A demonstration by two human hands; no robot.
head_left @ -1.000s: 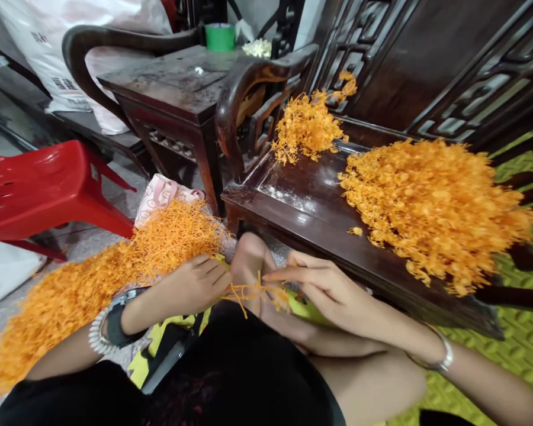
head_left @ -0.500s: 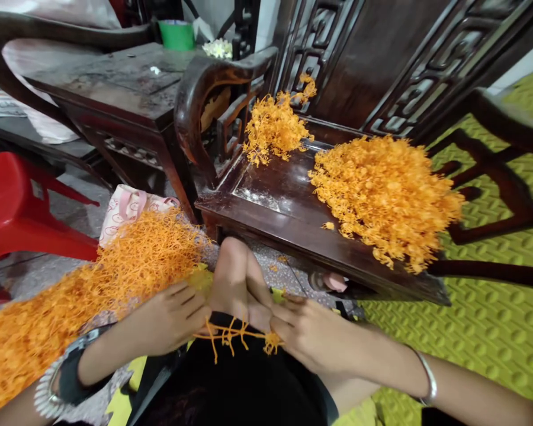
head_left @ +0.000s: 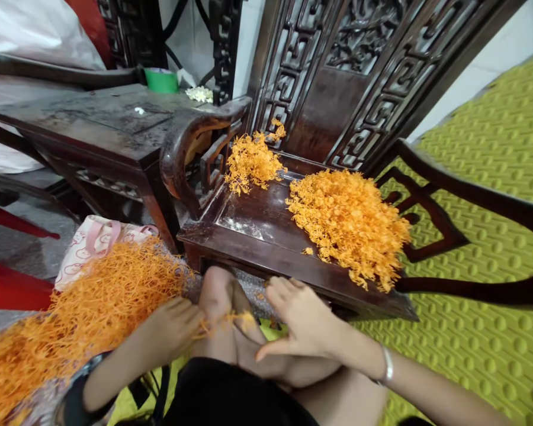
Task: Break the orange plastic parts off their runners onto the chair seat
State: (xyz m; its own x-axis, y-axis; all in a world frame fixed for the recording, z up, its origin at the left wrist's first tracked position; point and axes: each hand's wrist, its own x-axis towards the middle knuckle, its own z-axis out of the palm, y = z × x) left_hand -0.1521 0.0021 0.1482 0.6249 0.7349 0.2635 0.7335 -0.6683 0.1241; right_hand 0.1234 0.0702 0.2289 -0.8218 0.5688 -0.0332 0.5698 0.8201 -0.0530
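Observation:
My left hand point(head_left: 171, 331) is closed on one end of an orange branching strand point(head_left: 226, 321), which sticks out to the right over my bare legs and is smeared by motion. Its far tip looks like a small tuft. To the right of that tip, my right hand point(head_left: 302, 319) is open, thumb apart from the fingers, with nothing visible in it. A big heap of loose orange strands point(head_left: 133, 284) lies beside my left arm. On the dark wooden chair seat point(head_left: 266, 216) rest a large pile of orange tufted pieces point(head_left: 350, 219) and a smaller orange pile point(head_left: 253, 163).
Left of the chair stands a dark wooden table point(head_left: 93, 124) with a green tape roll point(head_left: 161, 80) and a white flower-like cluster point(head_left: 199, 94). A red stool point(head_left: 13, 260) and a patterned bag point(head_left: 82, 245) are at the left. A yellow-green textured mat point(head_left: 493, 349) covers the right side.
My right hand has let go of the strand, opened, and moved up and right. My left hand still holds the strand and has shifted slightly left. The view has tilted.

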